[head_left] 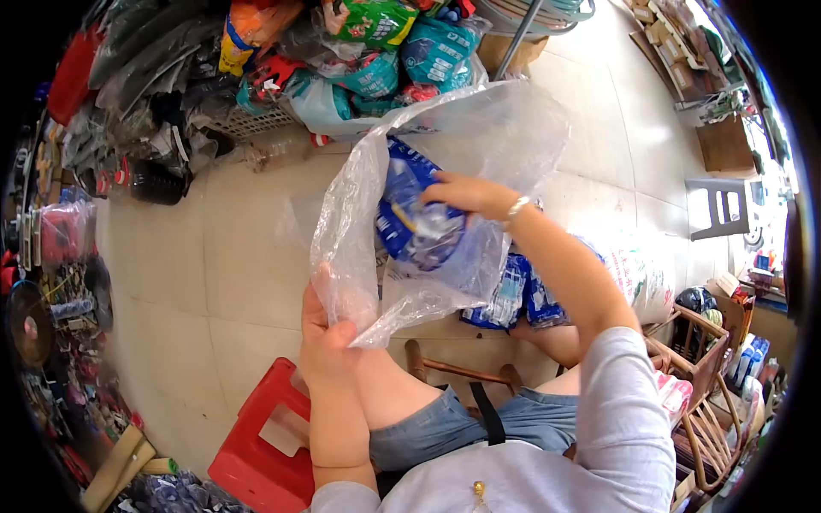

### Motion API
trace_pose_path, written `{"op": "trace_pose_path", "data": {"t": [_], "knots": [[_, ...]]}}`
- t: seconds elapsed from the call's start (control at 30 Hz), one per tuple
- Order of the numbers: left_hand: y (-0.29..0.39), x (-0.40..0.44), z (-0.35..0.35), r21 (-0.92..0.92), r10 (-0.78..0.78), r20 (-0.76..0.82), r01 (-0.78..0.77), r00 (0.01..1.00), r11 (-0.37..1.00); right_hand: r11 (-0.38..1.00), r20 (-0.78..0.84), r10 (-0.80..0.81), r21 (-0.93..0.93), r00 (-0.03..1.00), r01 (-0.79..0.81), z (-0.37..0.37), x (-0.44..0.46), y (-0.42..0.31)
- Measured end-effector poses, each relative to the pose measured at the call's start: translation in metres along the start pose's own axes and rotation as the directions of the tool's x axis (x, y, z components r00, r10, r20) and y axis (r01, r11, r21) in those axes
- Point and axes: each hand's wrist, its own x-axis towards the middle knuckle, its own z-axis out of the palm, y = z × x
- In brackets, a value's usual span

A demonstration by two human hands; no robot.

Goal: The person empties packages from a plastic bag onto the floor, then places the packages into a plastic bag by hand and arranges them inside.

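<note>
A large transparent plastic bag (342, 214) hangs wide open in front of my knees. My left hand (327, 329) is closed on its near left edge, thumb over the film. Inside the bag mouth, my right hand (466, 195) has its fingers on a blue-and-white printed packet (410, 197), which is partly blurred. The fingertips curl over the packet's right side, and a bracelet circles that wrist. Just beyond the bag's lower right edge, more blue-and-white packets (506, 295) lie on the floor by my leg.
A red plastic stool (248, 445) stands left of my lap, and a wooden frame (466, 370) lies between my knees. Piled bags, including teal packages (436, 51), fill the far side. A grey stool (718, 209) and a wooden rack (693, 342) are at right.
</note>
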Motion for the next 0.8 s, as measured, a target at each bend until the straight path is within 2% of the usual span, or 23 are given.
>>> {"op": "trace_pose_path", "data": {"t": [0.03, 0.07, 0.1, 0.13, 0.17, 0.2, 0.23, 0.27, 0.3, 0.33, 0.4, 0.43, 0.47, 0.53, 0.6, 0.63, 0.67, 0.7, 0.73, 0.77, 0.8], "knots": [[0.004, 0.0, -0.001, 0.001, -0.002, -0.005, 0.002, 1.0, 1.0, 0.996, -0.043, -0.026, -0.087, 0.999, 0.022, 0.013, 0.027, 0.004], [0.008, 0.001, -0.003, -0.028, 0.021, -0.016, -0.022, 1.0, 0.999, 0.971, -0.082, -0.205, -0.143, 0.975, 0.192, 0.025, 0.059, 0.02], [0.011, 0.003, -0.003, -0.059, 0.044, -0.028, -0.045, 0.999, 0.997, 0.972, -0.08, -0.2, -0.144, 0.976, 0.188, 0.034, 0.094, 0.04], [0.014, 0.006, -0.004, -0.061, 0.035, -0.038, -0.038, 0.999, 0.997, 0.927, -0.176, -0.325, -0.255, 0.929, 0.275, 0.045, 0.125, 0.062], [0.016, 0.011, -0.005, -0.069, 0.114, -0.086, -0.12, 0.99, 0.99, 0.86, -0.249, -0.453, -0.374, 0.856, 0.346, 0.052, 0.146, 0.077], [0.017, 0.014, -0.006, -0.07, 0.196, -0.133, -0.207, 0.971, 0.976, 0.86, -0.239, -0.45, -0.376, 0.86, 0.345, 0.057, 0.151, 0.09], [0.019, 0.015, -0.009, -0.066, 0.196, -0.143, -0.207, 0.97, 0.976, 0.852, -0.203, -0.275, -0.505, 0.94, 0.14, 0.065, 0.147, 0.105], [0.021, 0.015, -0.012, -0.087, 0.203, -0.231, -0.228, 0.952, 0.97, 0.78, -0.196, -0.087, -0.623, 0.977, -0.055, 0.073, 0.144, 0.117], [0.022, 0.015, -0.015, -0.109, 0.205, -0.316, -0.251, 0.926, 0.962, 0.781, -0.192, -0.087, -0.623, 0.978, -0.053, 0.079, 0.138, 0.121], [0.022, 0.013, -0.021, -0.107, 0.204, -0.321, -0.25, 0.925, 0.962, 0.777, -0.247, -0.142, -0.628, 0.959, -0.047, 0.084, 0.128, 0.12], [0.019, 0.006, -0.034, 0.021, 0.213, -0.22, -0.214, 0.952, 0.977, 0.773, -0.295, -0.184, -0.632, 0.938, -0.047, 0.079, 0.109, 0.115], [0.02, 0.004, -0.036, 0.022, 0.203, -0.229, -0.203, 0.952, 0.979, 0.855, -0.256, -0.328, -0.491, 0.909, 0.17, 0.07, 0.09, 0.107], [0.021, 0.002, -0.038, 0.023, 0.188, -0.252, -0.188, 0.949, 0.982, 0.868, -0.248, -0.466, -0.317, 0.849, 0.383, 0.062, 0.069, 0.097], [0.022, -0.001, -0.037, 0.034, 0.167, -0.275, -0.164, 0.947, 0.986, 0.826, -0.403, -0.549, -0.126, 0.732, 0.55, 0.044, -0.003, 0.073], [0.021, 0.0, -0.034, -0.112, 0.144, -0.163, -0.163, 0.976, 0.98, 0.764, -0.637, -0.579, -0.206, 0.509, 0.611, 0.02, -0.032, 0.123], [0.021, 0.0, -0.032, -0.108, 0.133, -0.156, -0.151, 0.979, 0.983, 0.807, -0.8, -0.403, -0.081, 0.445, 0.585, 0.009, -0.047, 0.144], [0.019, -0.001, -0.031, -0.099, 0.147, -0.204, -0.17, 0.968, 0.98, 0.778, -0.906, -0.274, -0.011, 0.324, 0.628, -0.002, -0.057, 0.166], [0.018, -0.001, -0.031, -0.093, 0.158, -0.249, -0.185, 0.956, 0.978, 0.828, -0.951, -0.187, -0.018, 0.246, 0.56, -0.014, -0.065, 0.193], [0.018, -0.006, -0.045, -0.105, 0.136, -0.235, -0.165, 0.962, 0.981, 0.937, -0.976, -0.116, -0.047, 0.182, 0.346, -0.027, -0.066, 0.244], [0.017, -0.013, -0.072, 0.003, 0.17, -0.364, -0.182, 0.916, 0.983, 0.994, -0.994, -0.058, -0.049, 0.09, 0.099, -0.033, -0.063, 0.301], [0.014, -0.01, -0.07, 0.041, 0.175, -0.453, -0.176, 0.874, 0.984, 0.982, -0.988, 0.151, 0.146, 0.035, -0.12, -0.032, -0.06, 0.349]]}}
